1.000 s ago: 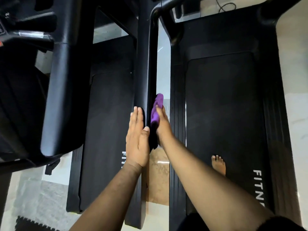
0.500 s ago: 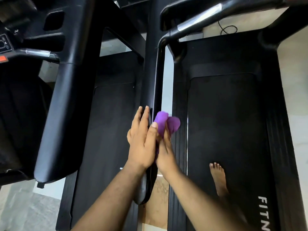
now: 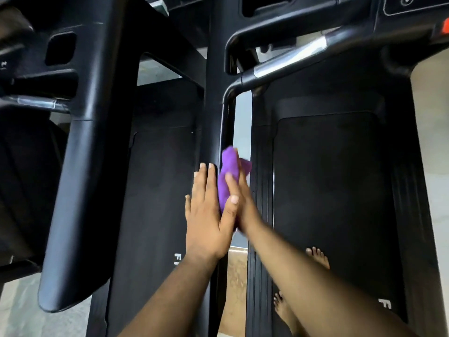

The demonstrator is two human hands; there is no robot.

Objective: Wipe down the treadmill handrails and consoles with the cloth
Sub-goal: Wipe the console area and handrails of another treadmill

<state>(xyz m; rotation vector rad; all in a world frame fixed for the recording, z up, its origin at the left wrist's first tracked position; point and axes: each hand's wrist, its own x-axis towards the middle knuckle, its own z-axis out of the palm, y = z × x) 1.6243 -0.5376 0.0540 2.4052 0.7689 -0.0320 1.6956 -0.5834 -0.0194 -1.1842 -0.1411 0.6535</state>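
Observation:
A black handrail (image 3: 213, 117) runs down the middle between two treadmills. My left hand (image 3: 206, 215) lies flat against its left side, fingers straight, with the thumb across the purple cloth (image 3: 227, 176). My right hand (image 3: 244, 198) holds the cloth against the rail's right side and is partly hidden behind my left thumb. The cloth is bunched lengthwise along the rail and is blurred. A second handrail with a silver section (image 3: 291, 57) bends off to the upper right, under a console (image 3: 413, 6).
The right treadmill's belt (image 3: 328, 178) has my bare feet (image 3: 318, 257) on it. The left treadmill's belt (image 3: 158, 190) lies beyond a wide black rail (image 3: 80, 190). Another console (image 3: 36, 57) sits at the upper left. Tiled floor (image 3: 237, 276) shows between the machines.
Both hands have slid further up the rail with the cloth. The cloth bunched out to the right, then flattened along the rail again. My view has tilted up, showing more of the consoles.

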